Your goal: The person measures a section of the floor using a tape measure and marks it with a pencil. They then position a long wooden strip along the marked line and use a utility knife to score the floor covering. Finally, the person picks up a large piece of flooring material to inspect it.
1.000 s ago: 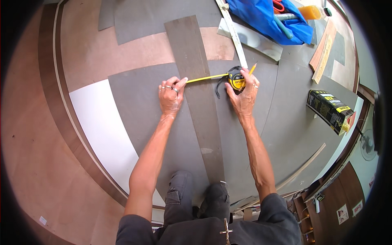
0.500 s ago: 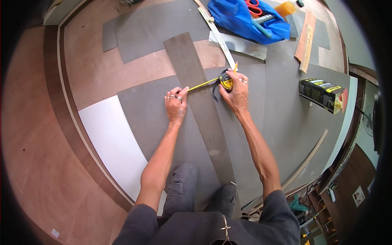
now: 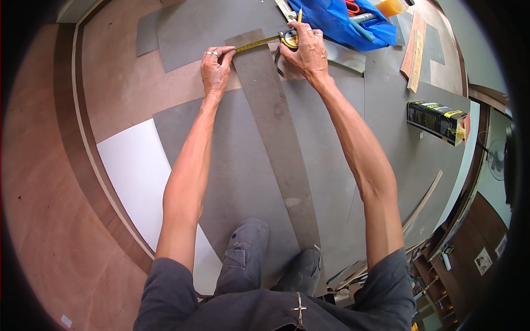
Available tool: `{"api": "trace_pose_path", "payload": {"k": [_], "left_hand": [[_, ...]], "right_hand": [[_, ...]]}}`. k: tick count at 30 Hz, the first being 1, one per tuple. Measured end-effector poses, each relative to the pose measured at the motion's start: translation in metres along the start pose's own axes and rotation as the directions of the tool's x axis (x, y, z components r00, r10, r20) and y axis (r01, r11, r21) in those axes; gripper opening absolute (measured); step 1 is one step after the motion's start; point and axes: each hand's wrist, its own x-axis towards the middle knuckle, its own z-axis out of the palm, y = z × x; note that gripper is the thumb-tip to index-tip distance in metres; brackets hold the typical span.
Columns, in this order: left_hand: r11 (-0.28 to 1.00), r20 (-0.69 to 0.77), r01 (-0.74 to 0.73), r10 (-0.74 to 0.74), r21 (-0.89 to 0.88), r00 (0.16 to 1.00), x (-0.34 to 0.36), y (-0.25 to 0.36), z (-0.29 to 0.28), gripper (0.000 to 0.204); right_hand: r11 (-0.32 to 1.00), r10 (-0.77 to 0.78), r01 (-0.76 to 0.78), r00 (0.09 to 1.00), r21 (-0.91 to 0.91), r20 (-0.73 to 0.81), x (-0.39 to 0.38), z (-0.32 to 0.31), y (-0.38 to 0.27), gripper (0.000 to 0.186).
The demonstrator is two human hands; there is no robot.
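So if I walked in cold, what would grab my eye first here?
Probably the two bare arms reaching forward, stretching a yellow tape measure across the far end of a long dark grey plank on the floor. The left hand pins the tape's end at the plank's left edge; the right hand holds the case and a pencil. Beyond lies a bright blue bag.

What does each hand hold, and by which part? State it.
The left hand pins the free end of the yellow tape blade at the grey plank edge. The right hand grips the tape measure case and a pencil.
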Motion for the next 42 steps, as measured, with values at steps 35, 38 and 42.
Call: {"api": "trace_pose_path", "payload": {"k": [35, 38, 42], "left_hand": [[0.985, -0.084, -0.087, 0.100, 0.146, 0.991, -0.003, -0.010, -0.004, 0.008], [0.979, -0.051, -0.079, 0.090, 0.191, 0.995, -0.006, -0.019, -0.020, 0.007], [0.965, -0.022, -0.098, 0.106, 0.242, 0.994, -0.003, -0.014, -0.017, 0.007]], "right_hand": [[0.959, -0.044, 0.149, 0.917, -0.240, 0.396, 0.056, 0.058, -0.036, 0.025], [0.972, -0.108, 0.178, 0.919, -0.154, 0.380, 0.053, 0.067, -0.038, 0.026], [0.996, -0.082, 0.092, 0.944, -0.016, 0.318, 0.062, 0.042, -0.028, 0.034]]}}
